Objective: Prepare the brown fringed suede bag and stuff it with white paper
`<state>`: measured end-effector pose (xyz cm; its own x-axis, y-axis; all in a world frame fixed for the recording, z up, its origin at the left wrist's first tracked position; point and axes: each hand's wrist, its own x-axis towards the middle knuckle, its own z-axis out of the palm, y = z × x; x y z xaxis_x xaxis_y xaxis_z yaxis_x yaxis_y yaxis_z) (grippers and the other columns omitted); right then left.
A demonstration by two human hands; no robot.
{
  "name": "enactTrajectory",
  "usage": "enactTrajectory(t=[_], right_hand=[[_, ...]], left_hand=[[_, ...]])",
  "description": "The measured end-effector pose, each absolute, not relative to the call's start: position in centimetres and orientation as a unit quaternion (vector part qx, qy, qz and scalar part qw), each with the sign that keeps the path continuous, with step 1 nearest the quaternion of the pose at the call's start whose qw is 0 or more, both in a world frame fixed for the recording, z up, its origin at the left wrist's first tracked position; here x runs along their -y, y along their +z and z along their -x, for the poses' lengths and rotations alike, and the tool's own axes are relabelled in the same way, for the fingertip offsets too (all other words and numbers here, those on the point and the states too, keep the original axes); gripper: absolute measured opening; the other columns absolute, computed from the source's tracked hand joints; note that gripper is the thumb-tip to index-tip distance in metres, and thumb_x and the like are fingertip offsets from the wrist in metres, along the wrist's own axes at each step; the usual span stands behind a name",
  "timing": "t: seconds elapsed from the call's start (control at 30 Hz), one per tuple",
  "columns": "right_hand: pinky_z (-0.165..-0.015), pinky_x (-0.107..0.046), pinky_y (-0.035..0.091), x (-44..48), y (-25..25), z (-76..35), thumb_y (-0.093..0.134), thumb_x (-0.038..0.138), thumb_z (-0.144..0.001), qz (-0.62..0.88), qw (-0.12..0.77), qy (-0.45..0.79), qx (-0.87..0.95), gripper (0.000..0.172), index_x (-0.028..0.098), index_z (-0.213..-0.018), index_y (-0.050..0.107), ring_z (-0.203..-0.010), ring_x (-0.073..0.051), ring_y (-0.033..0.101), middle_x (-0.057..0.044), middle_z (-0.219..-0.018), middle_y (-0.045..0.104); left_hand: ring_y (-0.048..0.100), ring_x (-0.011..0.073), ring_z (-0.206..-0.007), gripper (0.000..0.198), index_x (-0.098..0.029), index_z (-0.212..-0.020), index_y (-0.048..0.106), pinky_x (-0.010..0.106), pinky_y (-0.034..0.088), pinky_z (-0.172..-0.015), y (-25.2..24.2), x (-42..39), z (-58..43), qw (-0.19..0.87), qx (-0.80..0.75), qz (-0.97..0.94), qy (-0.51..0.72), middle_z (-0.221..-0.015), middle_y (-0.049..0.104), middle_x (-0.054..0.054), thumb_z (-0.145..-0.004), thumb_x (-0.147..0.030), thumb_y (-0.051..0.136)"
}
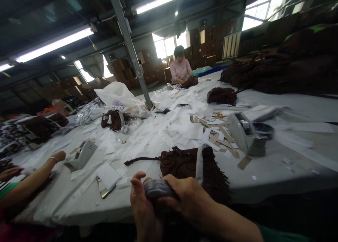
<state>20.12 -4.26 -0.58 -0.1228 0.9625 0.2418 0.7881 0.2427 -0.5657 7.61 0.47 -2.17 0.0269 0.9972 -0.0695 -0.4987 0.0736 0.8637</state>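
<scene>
My left hand (142,207) and my right hand (185,196) meet at the near edge of the table, both closed round a grey strap-like piece (158,188). Just beyond them lies a dark brown fringed bag (185,163) with a thin strap trailing to the left. A pale strip (199,163) rises from my right hand across the bag.
White paper scraps (169,129) litter the grey table (277,168). A tape dispenser (245,134) sits right, another dispenser (81,154) left, near a co-worker's arm (31,180). More brown bags (221,96) lie farther back, and a person in pink (181,69) sits at the far end.
</scene>
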Motion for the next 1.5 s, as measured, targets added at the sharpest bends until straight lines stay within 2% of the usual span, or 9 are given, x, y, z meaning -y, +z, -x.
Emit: enactTrajectory(t=[0.23, 0.37, 0.47, 0.63, 0.8, 1.07, 1.23, 1.33, 1.5], right_hand=[[-0.046, -0.029, 0.023, 4.6, -4.1, -19.8, 0.049, 0.010, -0.086, 0.590, 0.185, -0.074, 0.783, 0.009, 0.018, -0.085, 0.046, -0.054, -0.017, 0.056, -0.002, -0.067, 0.061], [-0.047, -0.031, 0.027, 4.7, -3.8, -19.2, 0.044, 0.010, -0.088, 0.546, 0.208, -0.090, 0.806, 0.009, 0.017, -0.092, 0.047, -0.057, -0.019, 0.054, -0.002, -0.073, 0.059], [-0.050, -0.031, 0.032, 4.7, -3.3, -19.2, 0.039, 0.013, -0.093, 0.529, 0.236, -0.087, 0.811, 0.012, 0.014, -0.099, 0.049, -0.061, -0.019, 0.054, -0.004, -0.077, 0.060], [-0.061, -0.027, 0.040, 5.2, -0.5, -20.6, 0.050, 0.054, -0.090, 0.522, 0.279, 0.128, 0.796, 0.043, 0.015, -0.110, 0.052, -0.077, -0.020, 0.061, -0.006, -0.090, 0.066], [-0.057, -0.019, 0.041, 5.1, 3.9, -21.6, 0.060, 0.049, -0.086, 0.489, 0.272, 0.395, 0.728, 0.039, 0.020, -0.111, 0.052, -0.077, -0.014, 0.063, -0.001, -0.093, 0.066], [-0.049, -0.027, 0.032, 4.0, -0.6, -19.8, 0.048, 0.016, -0.091, 0.542, 0.111, 0.046, 0.831, 0.006, 0.014, -0.096, 0.050, -0.064, -0.021, 0.065, -0.006, -0.076, 0.067], [-0.051, -0.024, 0.033, 4.1, -0.7, -19.9, 0.054, 0.038, -0.091, 0.487, 0.176, 0.113, 0.848, 0.023, 0.017, -0.100, 0.052, -0.070, -0.018, 0.065, -0.004, -0.083, 0.068], [-0.053, -0.022, 0.035, 4.0, 1.8, -21.0, 0.059, 0.049, -0.086, 0.473, 0.202, 0.195, 0.835, 0.038, 0.018, -0.107, 0.049, -0.071, -0.018, 0.065, -0.002, -0.082, 0.067], [-0.048, -0.025, 0.031, 3.8, 2.7, -21.5, 0.052, 0.047, -0.091, 0.535, 0.125, 0.148, 0.822, 0.032, 0.016, -0.099, 0.050, -0.062, -0.021, 0.065, -0.005, -0.074, 0.067]], left_hand=[[0.044, 0.0125, -0.051, 0.072, -0.017, -0.115, 0.058, 0.022, 0.031, -0.050, -1.1, -1.7, -4.4, 0.541, -0.337, -0.704, 0.314, -0.058, 0.053, -0.003, -0.068, -0.071, 0.061], [0.044, 0.0130, -0.049, 0.049, -0.020, -0.113, 0.065, 0.023, 0.032, -0.051, 1.1, -1.7, -3.7, 0.421, -0.382, -0.789, 0.232, -0.053, 0.051, -0.004, -0.075, -0.051, 0.065], [0.046, 0.0126, -0.048, 0.034, -0.020, -0.096, 0.071, 0.022, 0.035, -0.049, 1.3, -1.2, -4.0, 0.433, -0.391, -0.764, 0.274, -0.053, 0.054, -0.003, -0.075, -0.046, 0.067], [0.053, 0.0124, -0.048, 0.038, -0.019, -0.091, 0.061, 0.019, 0.040, -0.046, 0.4, 0.0, -4.0, 0.552, -0.396, -0.578, 0.452, -0.063, 0.065, 0.000, -0.070, -0.048, 0.073], [0.063, 0.0200, -0.061, 0.047, -0.025, -0.088, 0.050, 0.022, 0.046, -0.049, 0.7, 0.8, -4.4, 0.602, -0.359, -0.450, 0.554, -0.066, 0.066, 0.000, -0.064, -0.057, 0.075], [0.049, 0.0142, -0.048, 0.085, -0.021, -0.121, 0.055, 0.022, 0.034, -0.046, 0.0, -1.3, -3.3, 0.529, -0.323, -0.724, 0.302, -0.059, 0.061, -0.001, -0.055, -0.072, 0.071], [0.054, 0.0153, -0.053, 0.039, -0.021, -0.097, 0.066, 0.022, 0.038, -0.050, 0.4, -0.2, -2.8, 0.507, -0.350, -0.722, 0.315, -0.062, 0.065, 0.002, -0.071, -0.049, 0.071], [0.052, 0.0129, -0.047, 0.042, -0.021, -0.089, 0.059, 0.020, 0.038, -0.045, 0.8, 0.1, -2.8, 0.610, -0.341, -0.573, 0.428, -0.057, 0.061, 0.000, -0.071, -0.057, 0.069], [0.043, 0.0097, -0.039, 0.050, -0.022, -0.093, 0.051, 0.017, 0.032, -0.039, 0.3, -0.9, -3.9, 0.667, -0.321, -0.496, 0.454, -0.049, 0.051, -0.004, -0.075, -0.068, 0.057]])
